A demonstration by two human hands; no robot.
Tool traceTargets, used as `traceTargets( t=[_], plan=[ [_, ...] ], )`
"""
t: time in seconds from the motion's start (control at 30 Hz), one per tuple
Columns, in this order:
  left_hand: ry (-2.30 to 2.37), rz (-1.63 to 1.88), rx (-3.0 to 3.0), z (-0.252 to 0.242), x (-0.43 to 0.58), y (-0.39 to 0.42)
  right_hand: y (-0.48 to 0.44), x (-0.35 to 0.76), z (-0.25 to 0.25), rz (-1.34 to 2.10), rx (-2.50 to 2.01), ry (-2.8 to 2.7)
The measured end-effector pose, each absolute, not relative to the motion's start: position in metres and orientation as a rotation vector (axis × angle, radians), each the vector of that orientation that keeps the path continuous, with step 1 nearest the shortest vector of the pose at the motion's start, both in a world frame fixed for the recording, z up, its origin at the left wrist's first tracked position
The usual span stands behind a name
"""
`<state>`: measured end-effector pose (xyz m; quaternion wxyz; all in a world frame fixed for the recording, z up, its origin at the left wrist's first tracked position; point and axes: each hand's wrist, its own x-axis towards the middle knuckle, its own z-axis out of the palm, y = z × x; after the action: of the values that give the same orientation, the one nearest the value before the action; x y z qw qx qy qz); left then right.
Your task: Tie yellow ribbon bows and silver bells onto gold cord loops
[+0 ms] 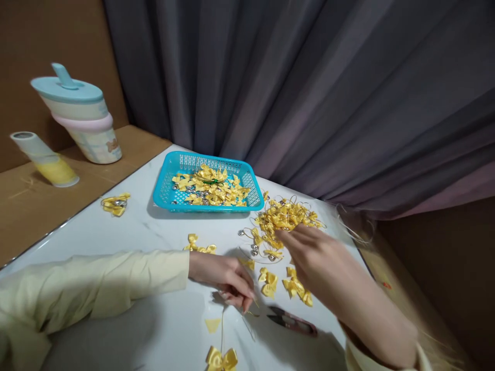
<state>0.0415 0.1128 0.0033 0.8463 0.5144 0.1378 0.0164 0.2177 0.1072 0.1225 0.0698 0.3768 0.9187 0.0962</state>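
Observation:
My left hand [234, 282] is closed low over the white table, its fingertips pinched at a thin gold cord [253, 313]. Below it, a yellow satin ribbon bow [222, 359] lies at the near edge with a thin strand running up toward that hand. My right hand [315, 257] reaches to the pile of yellow bows with corded bells [286, 214]; its fingertips blur against the pile, so whether they grip anything is unclear. Between the hands lie loose yellow bows [268, 282]. Thread snips [293, 322] with dark blades rest just right of my left hand.
Behind, a blue plastic basket [209, 208] holds more bows and bells. A small bundle of bows [116, 204] lies at the left. On the brown ledge stand a lidded tumbler [93, 136] and a spool of yellow thread [56, 167]. A grey curtain [309, 93] hangs behind.

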Motion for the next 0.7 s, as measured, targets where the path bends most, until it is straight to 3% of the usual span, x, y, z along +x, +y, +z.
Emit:
traceTargets(
  t=[0.3,0.53,0.7],
  plan=[
    [0.302,0.037,1.049,0.004,0.042,0.112,0.108,0.21,0.045,0.089,1.107,2.445],
    [0.301,0.045,1.037,0.004,0.042,0.112,0.114,0.202,0.046,0.067,1.053,2.412],
    [0.296,0.044,1.056,0.001,0.042,0.113,0.132,0.218,0.06,-0.14,1.106,2.5]
  ],
)
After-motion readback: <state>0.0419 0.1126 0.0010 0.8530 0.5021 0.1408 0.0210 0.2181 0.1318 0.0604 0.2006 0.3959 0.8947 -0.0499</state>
